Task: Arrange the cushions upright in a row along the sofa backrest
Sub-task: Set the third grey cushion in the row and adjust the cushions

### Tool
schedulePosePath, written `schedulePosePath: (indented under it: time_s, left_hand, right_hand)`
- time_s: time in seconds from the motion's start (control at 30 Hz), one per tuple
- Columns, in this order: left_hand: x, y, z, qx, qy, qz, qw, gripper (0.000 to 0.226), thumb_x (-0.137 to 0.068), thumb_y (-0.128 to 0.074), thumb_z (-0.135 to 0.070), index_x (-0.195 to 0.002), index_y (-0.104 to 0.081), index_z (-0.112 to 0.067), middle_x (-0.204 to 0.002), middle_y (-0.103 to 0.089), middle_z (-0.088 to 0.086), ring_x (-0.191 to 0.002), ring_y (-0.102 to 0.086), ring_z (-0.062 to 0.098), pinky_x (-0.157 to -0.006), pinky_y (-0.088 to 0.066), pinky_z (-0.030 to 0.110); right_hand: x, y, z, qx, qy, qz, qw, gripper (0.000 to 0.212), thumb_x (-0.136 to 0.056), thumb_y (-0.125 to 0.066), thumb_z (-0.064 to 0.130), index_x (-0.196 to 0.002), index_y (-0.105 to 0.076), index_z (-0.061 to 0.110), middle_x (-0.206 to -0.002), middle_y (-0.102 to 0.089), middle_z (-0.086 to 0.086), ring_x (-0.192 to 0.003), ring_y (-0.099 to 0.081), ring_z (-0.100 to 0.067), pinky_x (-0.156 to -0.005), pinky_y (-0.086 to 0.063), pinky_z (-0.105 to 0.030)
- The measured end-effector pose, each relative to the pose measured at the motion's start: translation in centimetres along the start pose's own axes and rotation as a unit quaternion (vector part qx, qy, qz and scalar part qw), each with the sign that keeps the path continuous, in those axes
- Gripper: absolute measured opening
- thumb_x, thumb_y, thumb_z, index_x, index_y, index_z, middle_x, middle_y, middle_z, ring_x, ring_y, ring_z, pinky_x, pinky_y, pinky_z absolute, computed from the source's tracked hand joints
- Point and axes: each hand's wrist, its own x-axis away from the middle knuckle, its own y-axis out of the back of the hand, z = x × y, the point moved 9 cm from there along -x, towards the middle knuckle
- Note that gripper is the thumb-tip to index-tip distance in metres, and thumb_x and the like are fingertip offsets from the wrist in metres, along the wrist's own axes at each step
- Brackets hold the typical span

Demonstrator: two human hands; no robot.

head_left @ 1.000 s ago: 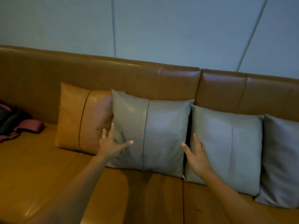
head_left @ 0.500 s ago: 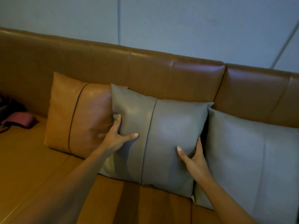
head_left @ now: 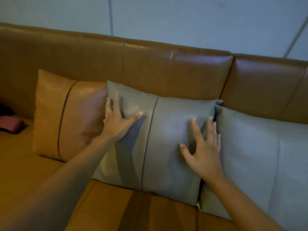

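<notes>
A grey cushion [head_left: 160, 144] with a vertical seam stands upright against the brown sofa backrest [head_left: 150, 64]. My left hand [head_left: 116, 122] lies flat on its left edge, fingers spread, where it overlaps a tan cushion [head_left: 66, 114]. My right hand [head_left: 205, 150] presses flat on its right part, fingers apart, beside a second grey cushion [head_left: 260, 157] that leans at the right. Neither hand grips anything.
A dark red cloth item [head_left: 10, 124] lies on the sofa seat [head_left: 20, 164] at far left. A pale wall [head_left: 183, 19] rises behind the backrest. Bare seat shows in front of the cushions.
Both hands have shifted from gripping the grey cushion's side edges to lying flat on its front. The view has moved closer and the cushion sits further back against the backrest.
</notes>
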Motion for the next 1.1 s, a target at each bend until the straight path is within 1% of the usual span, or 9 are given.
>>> schedulePosePath:
  time_s: [0.1, 0.2, 0.33, 0.43, 0.53, 0.7, 0.83, 0.93, 1.1]
  left_hand:
    - [-2.5, -0.6, -1.0, 0.002, 0.013, 0.005, 1.000, 0.111, -0.071, -0.063, -0.082, -0.156, 0.000, -0.048, -0.168, 0.012, 0.003, -0.154, 0.006, 0.033, -0.122, -0.007, 0.057]
    - [-4.5, -0.4, -0.1, 0.052, 0.027, -0.030, 0.998, 0.116, -0.066, -0.067, -0.083, -0.158, -0.010, -0.041, -0.167, 0.000, 0.004, -0.153, -0.007, 0.031, -0.122, -0.016, 0.052]
    - [-5.6, -0.2, 0.0, 0.096, -0.020, -0.065, 0.993, 0.113, -0.068, -0.080, -0.065, -0.158, -0.021, -0.030, -0.159, -0.017, 0.003, -0.145, -0.026, 0.020, -0.114, -0.024, 0.030]
    - [-6.3, 0.0, 0.2, 0.100, -0.071, -0.095, 0.988, 0.114, -0.068, -0.083, -0.059, -0.159, -0.021, -0.028, -0.156, -0.019, 0.002, -0.135, -0.025, 0.006, -0.107, -0.020, 0.015]
    - [-7.4, -0.1, 1.2, 0.110, -0.095, -0.118, 0.982, 0.114, -0.071, -0.082, -0.058, -0.160, -0.017, -0.027, -0.151, -0.019, 0.002, -0.132, -0.024, 0.004, -0.094, -0.017, -0.007]
    - [-9.8, 0.6, 2.5, 0.114, -0.080, -0.132, 0.981, 0.120, -0.064, -0.072, -0.076, -0.159, -0.020, -0.024, -0.148, -0.025, 0.006, -0.136, -0.033, 0.016, -0.111, -0.031, 0.019]
    - [-10.8, 0.1, 2.9, 0.112, -0.092, -0.124, 0.982, 0.103, -0.068, -0.071, -0.072, -0.150, -0.036, -0.021, -0.137, -0.029, 0.005, -0.123, -0.038, 0.009, -0.092, -0.030, -0.004]
    - [-10.9, -0.5, 3.1, 0.105, -0.083, -0.102, 0.986, 0.102, -0.072, -0.071, -0.070, -0.154, -0.031, -0.022, -0.136, -0.025, 0.002, -0.125, -0.037, 0.010, -0.090, -0.030, -0.003]
    - [-8.9, -1.1, 2.2, 0.070, -0.035, -0.049, 0.996, 0.105, -0.081, -0.062, -0.070, -0.160, -0.010, -0.025, -0.151, -0.017, 0.007, -0.142, -0.029, 0.024, -0.119, -0.021, 0.029]
  right_hand:
    - [-4.2, 0.1, 1.1, 0.062, 0.018, 0.040, 0.997, 0.082, -0.090, -0.035, 0.077, -0.158, 0.000, 0.048, -0.167, 0.025, -0.006, -0.153, 0.022, -0.032, -0.119, 0.009, -0.057]
    - [-7.5, -0.4, -0.7, 0.020, -0.050, 0.062, 0.997, 0.091, -0.084, -0.040, 0.084, -0.158, 0.001, 0.049, -0.166, 0.029, -0.005, -0.153, 0.021, -0.036, -0.123, 0.002, -0.059]
    - [-9.5, -0.7, -3.1, -0.086, -0.081, 0.055, 0.991, 0.102, -0.071, -0.050, 0.088, -0.158, -0.012, 0.051, -0.168, 0.022, 0.006, -0.154, 0.018, -0.029, -0.124, -0.005, -0.054]
    - [-10.4, 0.0, -4.6, -0.117, -0.051, -0.006, 0.992, 0.100, -0.072, -0.047, 0.090, -0.157, -0.025, 0.044, -0.171, 0.008, 0.005, -0.157, 0.005, -0.021, -0.125, -0.016, -0.052]
    - [-10.7, -1.2, -5.6, -0.115, -0.021, -0.053, 0.992, 0.092, -0.080, -0.049, 0.080, -0.157, -0.030, 0.035, -0.171, 0.001, -0.003, -0.157, 0.003, -0.026, -0.125, -0.012, -0.052]
    - [-11.0, -2.7, -6.0, -0.078, 0.027, -0.128, 0.988, 0.091, -0.088, -0.040, 0.080, -0.155, -0.037, 0.019, -0.168, -0.009, -0.018, -0.154, -0.002, -0.044, -0.123, -0.002, -0.045]
    - [-11.4, -3.1, -6.1, -0.057, 0.034, -0.130, 0.989, 0.091, -0.088, -0.037, 0.080, -0.154, -0.038, 0.017, -0.168, -0.010, -0.019, -0.154, -0.002, -0.045, -0.122, -0.002, -0.042]
    - [-11.5, -3.2, -6.2, -0.052, 0.018, -0.098, 0.994, 0.092, -0.086, -0.038, 0.082, -0.156, -0.035, 0.022, -0.169, -0.005, -0.015, -0.155, 0.002, -0.041, -0.121, 0.000, -0.041]
    - [-11.4, -2.4, -5.3, -0.031, -0.049, 0.070, 0.996, 0.089, -0.087, -0.046, 0.077, -0.160, -0.023, 0.032, -0.171, 0.011, -0.004, -0.155, 0.011, -0.034, -0.122, 0.001, -0.045]
